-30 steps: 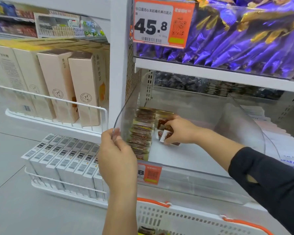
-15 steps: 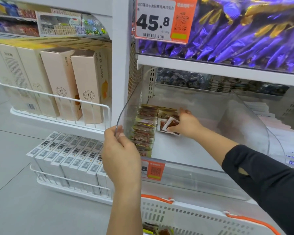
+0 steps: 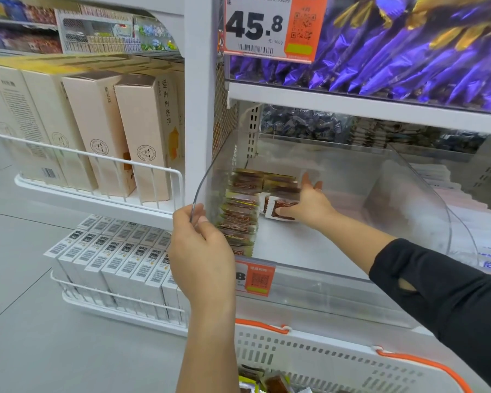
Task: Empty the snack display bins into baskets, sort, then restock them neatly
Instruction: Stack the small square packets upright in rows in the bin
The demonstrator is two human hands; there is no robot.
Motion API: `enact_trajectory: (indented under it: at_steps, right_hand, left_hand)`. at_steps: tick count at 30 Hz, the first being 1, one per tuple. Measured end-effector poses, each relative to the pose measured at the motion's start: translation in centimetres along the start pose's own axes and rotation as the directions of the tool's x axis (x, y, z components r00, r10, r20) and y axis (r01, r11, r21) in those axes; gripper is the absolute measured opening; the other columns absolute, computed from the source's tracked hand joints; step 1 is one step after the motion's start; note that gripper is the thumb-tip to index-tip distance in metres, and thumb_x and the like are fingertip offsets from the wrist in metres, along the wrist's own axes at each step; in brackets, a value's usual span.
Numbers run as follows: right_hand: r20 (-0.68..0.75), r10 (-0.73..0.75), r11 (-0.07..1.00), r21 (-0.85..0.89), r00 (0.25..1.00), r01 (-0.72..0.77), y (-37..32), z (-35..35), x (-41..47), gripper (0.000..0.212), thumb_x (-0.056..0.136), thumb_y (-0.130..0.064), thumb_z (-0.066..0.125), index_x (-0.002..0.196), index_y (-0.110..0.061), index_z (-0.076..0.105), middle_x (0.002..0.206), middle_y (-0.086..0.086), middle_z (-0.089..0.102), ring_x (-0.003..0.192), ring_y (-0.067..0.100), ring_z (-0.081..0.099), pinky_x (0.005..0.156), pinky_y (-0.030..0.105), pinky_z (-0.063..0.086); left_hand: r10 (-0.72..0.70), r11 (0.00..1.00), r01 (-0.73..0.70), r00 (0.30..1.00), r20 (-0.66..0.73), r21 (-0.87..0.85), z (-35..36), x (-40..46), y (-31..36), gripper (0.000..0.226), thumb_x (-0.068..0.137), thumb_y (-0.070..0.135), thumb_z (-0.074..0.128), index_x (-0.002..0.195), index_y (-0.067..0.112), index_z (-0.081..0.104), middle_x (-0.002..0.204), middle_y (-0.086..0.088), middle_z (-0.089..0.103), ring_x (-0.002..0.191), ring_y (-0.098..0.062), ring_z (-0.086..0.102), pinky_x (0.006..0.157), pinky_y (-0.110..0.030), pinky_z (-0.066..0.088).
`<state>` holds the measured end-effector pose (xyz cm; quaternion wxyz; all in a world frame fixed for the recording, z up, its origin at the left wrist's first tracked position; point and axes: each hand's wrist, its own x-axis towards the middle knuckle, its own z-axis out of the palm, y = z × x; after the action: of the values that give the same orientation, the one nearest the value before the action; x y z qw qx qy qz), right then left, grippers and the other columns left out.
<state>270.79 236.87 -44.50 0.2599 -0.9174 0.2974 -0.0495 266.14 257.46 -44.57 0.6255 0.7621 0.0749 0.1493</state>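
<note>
Nearest the camera, a white basket with orange handles is sitting below the shelf, a few leftover packets showing at its bottom. Just above, the left hand is pinching the front-left edge of the clear bin, steadying its side wall. Deeper inside, the right hand, which half a second ago was lowering a packet, is now pressing a loose snack packet flat-fingered against the second row. Along the bin's left wall 1 finished row of packets is standing; restocking looks barely begun.
</note>
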Motion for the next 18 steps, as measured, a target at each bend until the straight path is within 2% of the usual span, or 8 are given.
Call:
enact_trajectory:
  at_steps: [1, 2, 3, 5, 8, 12, 16, 18]
  right_hand:
    - [0.015, 0.032, 0.998, 0.049, 0.999, -0.033, 0.2, -0.1, 0.0, 0.108, 0.084, -0.035, 0.073, 0.154, -0.012, -0.005, 0.159, 0.022, 0.000, 0.139, 0.036, 0.034, 0.106, 0.038, 0.037]
    - [0.030, 0.077, 0.985, 0.155, 0.997, -0.080, 0.3, 0.0, 0.1, 0.098, 0.084, -0.032, 0.074, 0.153, -0.006, 0.008, 0.156, 0.022, 0.019, 0.134, 0.035, 0.042, 0.103, 0.037, 0.040]
    - [0.051, 0.123, 0.947, 0.293, 0.991, -0.133, 0.3, 0.2, 0.2, 0.083, 0.083, -0.026, 0.075, 0.146, -0.002, 0.027, 0.146, 0.021, 0.039, 0.126, 0.033, 0.049, 0.101, 0.038, 0.043]
    - [0.100, 0.186, 0.839, 0.502, 0.977, -0.211, 0.3, 0.7, 0.6, 0.056, 0.080, -0.010, 0.076, 0.127, -0.002, 0.049, 0.128, 0.016, 0.057, 0.116, 0.031, 0.055, 0.100, 0.040, 0.046]
    - [0.147, 0.217, 0.747, 0.612, 0.965, -0.261, 0.5, 1.3, 0.9, 0.051, 0.077, 0.001, 0.073, 0.123, -0.001, 0.051, 0.123, 0.015, 0.059, 0.116, 0.032, 0.054, 0.104, 0.044, 0.043]
    - [0.144, 0.212, 0.738, 0.625, 0.967, -0.255, 0.9, 1.3, 1.1, 0.060, 0.073, -0.012, 0.081, 0.125, -0.001, 0.052, 0.120, 0.014, 0.061, 0.113, 0.032, 0.056, 0.102, 0.046, 0.045]
    - [0.264, 0.176, 0.731, 0.611, 0.948, -0.306, 0.6, 0.0, 0.2, 0.038, 0.077, -0.012, 0.079, 0.109, -0.003, 0.060, 0.111, 0.014, 0.066, 0.104, 0.027, 0.063, 0.098, 0.040, 0.050]
    - [0.340, 0.140, 0.727, 0.602, 0.930, -0.329, 0.5, -0.6, 0.0, 0.027, 0.080, -0.009, 0.076, 0.102, -0.003, 0.062, 0.106, 0.012, 0.067, 0.097, 0.024, 0.064, 0.092, 0.034, 0.053]
  left_hand:
    - [0.001, 1.000, -0.001, 1.000, 0.000, -0.004, 0.0, 0.0, 0.0, 0.016, 0.100, 0.013, 0.044, 0.102, 0.025, 0.053, 0.113, 0.015, 0.065, 0.093, -0.008, 0.056, 0.062, -0.008, 0.029]
    - [0.001, 1.000, -0.001, 1.000, -0.002, -0.005, 0.0, 0.0, 0.0, 0.015, 0.099, 0.013, 0.044, 0.103, 0.025, 0.054, 0.113, 0.015, 0.065, 0.093, -0.008, 0.056, 0.062, -0.009, 0.030]
    - [0.000, 1.000, 0.000, 1.000, -0.004, -0.004, 0.0, 0.0, 0.0, 0.015, 0.099, 0.013, 0.044, 0.104, 0.024, 0.055, 0.113, 0.014, 0.065, 0.093, -0.008, 0.055, 0.062, -0.009, 0.030]
    - [0.001, 1.000, -0.001, 1.000, -0.005, -0.002, 0.0, 0.0, 0.0, 0.015, 0.100, 0.013, 0.044, 0.105, 0.023, 0.055, 0.112, 0.014, 0.065, 0.093, -0.008, 0.055, 0.062, -0.008, 0.029]
    - [0.004, 1.000, -0.004, 1.000, -0.005, -0.003, 0.0, 0.0, 0.0, 0.015, 0.100, 0.013, 0.044, 0.103, 0.024, 0.054, 0.112, 0.015, 0.065, 0.093, -0.008, 0.055, 0.062, -0.008, 0.029]
    - [0.004, 1.000, -0.004, 1.000, -0.008, -0.006, 0.1, 0.1, -0.1, 0.015, 0.100, 0.014, 0.044, 0.102, 0.025, 0.053, 0.113, 0.015, 0.065, 0.097, -0.011, 0.058, 0.063, -0.010, 0.030]
    - [0.007, 1.000, -0.007, 1.000, -0.012, -0.009, 0.1, 0.1, -0.2, 0.015, 0.100, 0.014, 0.044, 0.105, 0.023, 0.055, 0.114, 0.014, 0.066, 0.100, -0.014, 0.060, 0.065, -0.019, 0.033]
    - [0.013, 1.000, -0.013, 1.000, -0.016, -0.008, 0.1, 0.1, -0.2, 0.015, 0.100, 0.014, 0.044, 0.105, 0.023, 0.055, 0.114, 0.014, 0.066, 0.100, -0.014, 0.060, 0.065, -0.019, 0.033]
